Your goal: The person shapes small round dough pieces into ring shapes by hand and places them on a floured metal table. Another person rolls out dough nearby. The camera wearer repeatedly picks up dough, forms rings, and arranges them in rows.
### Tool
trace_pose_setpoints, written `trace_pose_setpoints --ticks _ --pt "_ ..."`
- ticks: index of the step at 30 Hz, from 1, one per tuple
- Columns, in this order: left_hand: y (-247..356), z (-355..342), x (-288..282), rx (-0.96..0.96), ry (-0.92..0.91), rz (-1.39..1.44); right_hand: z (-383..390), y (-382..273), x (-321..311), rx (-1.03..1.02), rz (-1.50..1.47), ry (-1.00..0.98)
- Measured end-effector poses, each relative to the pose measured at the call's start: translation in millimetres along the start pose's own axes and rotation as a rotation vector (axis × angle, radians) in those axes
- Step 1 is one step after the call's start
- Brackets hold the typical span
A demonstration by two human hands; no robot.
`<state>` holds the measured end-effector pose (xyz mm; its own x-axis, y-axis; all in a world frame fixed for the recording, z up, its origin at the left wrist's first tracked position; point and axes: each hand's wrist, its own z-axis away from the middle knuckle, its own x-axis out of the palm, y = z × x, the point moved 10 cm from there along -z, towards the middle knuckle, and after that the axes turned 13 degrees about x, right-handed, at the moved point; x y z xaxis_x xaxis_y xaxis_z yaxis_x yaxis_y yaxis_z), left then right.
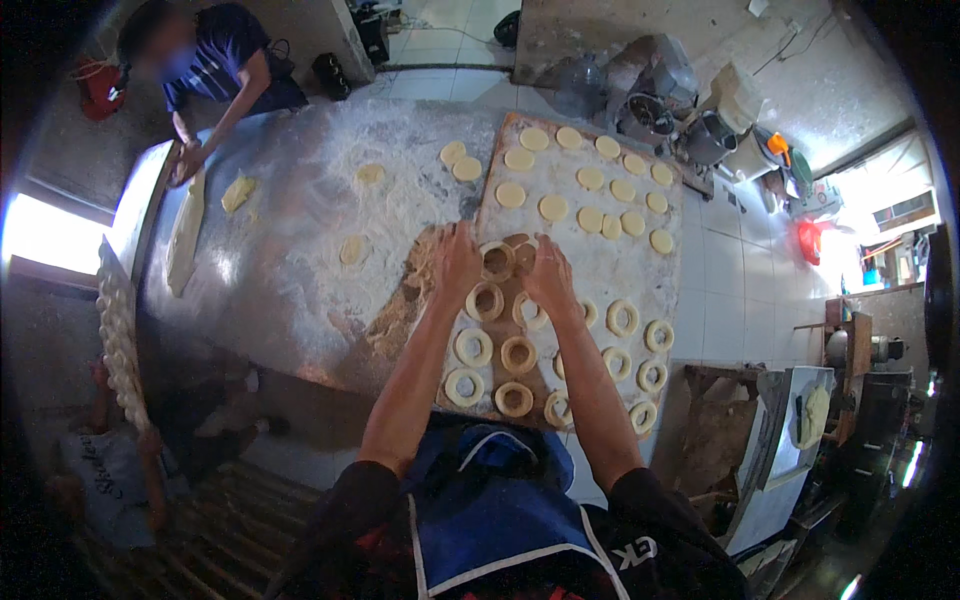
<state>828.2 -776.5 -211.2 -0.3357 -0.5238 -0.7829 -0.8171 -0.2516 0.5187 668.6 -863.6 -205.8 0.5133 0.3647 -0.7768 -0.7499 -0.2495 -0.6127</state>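
Note:
My left hand is low over the board, its fingers curled together against the left edge of a dough ring. Opposite it, my right hand closes its fingers at a second pale dough ring, partly hidden by the hand. Several more dough rings lie in rows nearer to me, some partly behind my right forearm. A few, like the browner ring, sit along a brown strip on the floured board. Flat dough discs are spread over its far half.
A floured metal table extends left, with loose discs, a dough lump and a long dough strip. A person handles that strip at the far left. Another person holds a long tray. Pots stand far right.

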Motion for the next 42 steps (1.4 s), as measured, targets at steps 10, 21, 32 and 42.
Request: trace_pose_setpoints --ticks 10,21,32,42 --pt "3.7 6.4 -4.7 0.018 -0.129 0.296 -101.2 5.7 2.8 -0.266 0.45 0.134" --pt "-87.7 50.7 -110.5 0.053 0.367 0.437 -42.1 -94.3 90.9 -0.297 -0.217 -0.279" --pt "-134.2 72.3 -87.1 -0.31 0.208 0.921 17.5 -131.4 119.5 0.077 -0.568 -0.377" --pt "-115.8 63.6 -103.7 -0.22 0.135 1.432 57.5 -150.9 116.2 0.031 -0.716 -0.138"
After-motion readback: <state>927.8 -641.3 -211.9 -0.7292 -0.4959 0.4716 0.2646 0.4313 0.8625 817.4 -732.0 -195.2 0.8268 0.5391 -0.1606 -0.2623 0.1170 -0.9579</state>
